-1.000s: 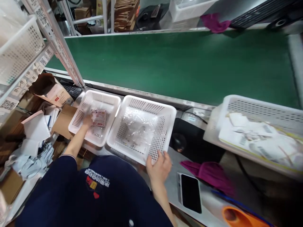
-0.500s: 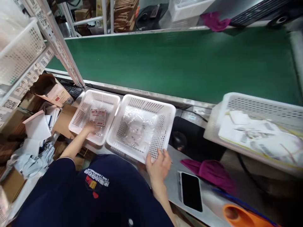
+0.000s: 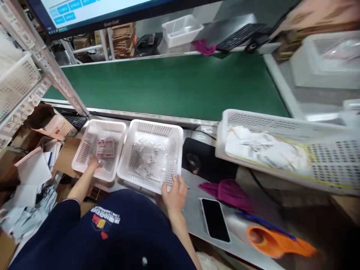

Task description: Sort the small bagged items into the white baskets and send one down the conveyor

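Note:
My left hand (image 3: 94, 164) reaches into the smaller white plastic basket (image 3: 79, 162). Its fingers are blurred beside clear plastic packaging, so their grip cannot be made out. Just above them in that basket lies a flat packet with a red-and-white printed label (image 3: 105, 148). My right hand (image 3: 175, 193) holds the near right corner of the larger white basket (image 3: 177, 150), with thumb and fingers over its rim. Inside this basket are clear plastic bags (image 3: 150, 159) with small contents too fine to identify. The two baskets stand side by side on the metal table.
Beyond the table runs a green conveyor belt (image 3: 174, 88). Rightward are a computer mouse (image 3: 193, 162), purple cloth (image 3: 232, 195), phone (image 3: 215, 220), orange tape dispenser (image 3: 277, 242) and a long basket of white papers (image 3: 258, 144). Left stands a rack post (image 3: 57, 73); a monitor (image 3: 112, 17) hangs overhead.
The view has swung up and right, bringing the monitor and more of the long basket into sight. My left hand stays in the smaller basket and my right stays at the larger one's corner.

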Demonstrator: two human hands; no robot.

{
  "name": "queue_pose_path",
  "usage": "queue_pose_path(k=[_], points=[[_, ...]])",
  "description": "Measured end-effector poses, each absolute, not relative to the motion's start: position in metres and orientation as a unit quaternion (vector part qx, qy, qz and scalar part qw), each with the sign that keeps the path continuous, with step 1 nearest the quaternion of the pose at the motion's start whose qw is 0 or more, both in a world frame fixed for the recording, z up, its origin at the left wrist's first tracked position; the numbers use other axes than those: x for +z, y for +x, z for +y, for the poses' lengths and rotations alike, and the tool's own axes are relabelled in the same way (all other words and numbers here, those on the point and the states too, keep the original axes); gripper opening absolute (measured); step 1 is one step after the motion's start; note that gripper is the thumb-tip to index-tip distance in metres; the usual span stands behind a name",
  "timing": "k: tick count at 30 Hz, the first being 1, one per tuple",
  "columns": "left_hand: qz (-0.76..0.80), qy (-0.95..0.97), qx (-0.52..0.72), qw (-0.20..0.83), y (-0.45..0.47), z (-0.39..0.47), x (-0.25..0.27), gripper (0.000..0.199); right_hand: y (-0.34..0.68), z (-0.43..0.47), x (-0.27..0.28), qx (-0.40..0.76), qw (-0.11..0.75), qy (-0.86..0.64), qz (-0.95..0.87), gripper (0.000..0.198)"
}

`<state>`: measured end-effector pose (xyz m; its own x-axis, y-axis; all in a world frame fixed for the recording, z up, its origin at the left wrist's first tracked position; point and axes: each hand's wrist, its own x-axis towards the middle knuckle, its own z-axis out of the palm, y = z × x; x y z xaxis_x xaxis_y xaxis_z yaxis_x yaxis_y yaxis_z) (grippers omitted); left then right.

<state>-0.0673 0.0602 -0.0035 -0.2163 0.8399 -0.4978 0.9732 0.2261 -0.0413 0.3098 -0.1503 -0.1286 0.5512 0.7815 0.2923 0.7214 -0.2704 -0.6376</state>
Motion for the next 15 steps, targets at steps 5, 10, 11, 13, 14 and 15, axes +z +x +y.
queue_pose_path(k=[5,10,11,13,14,15], points=[[0.775,0.559,-0.187,0.229,-0.079,0.072,0.018,0.058,0.309,-0.149,-0.128,0.017,0.387,-0.783,-0.487,0.048],[0.733,0.603,-0.072,0.306,-0.083,0.08,0.063,0.023,0.31,-0.147,-0.126,0.02,0.383,-0.783,-0.489,0.047],[0.717,0.612,-0.024,0.334,-0.076,0.081,0.071,0.024,0.311,-0.147,-0.126,0.025,0.386,-0.785,-0.485,0.048],[0.671,0.606,0.077,0.42,-0.051,0.08,0.082,0.029,0.314,-0.149,-0.127,0.034,0.394,-0.783,-0.48,0.049],[0.642,0.596,0.12,0.467,-0.035,0.078,0.084,0.032,0.316,-0.151,-0.129,0.032,0.401,-0.779,-0.481,0.05],[0.608,0.587,0.152,0.512,-0.018,0.078,0.085,0.035,0.319,-0.153,-0.132,0.026,0.411,-0.772,-0.484,0.05]])
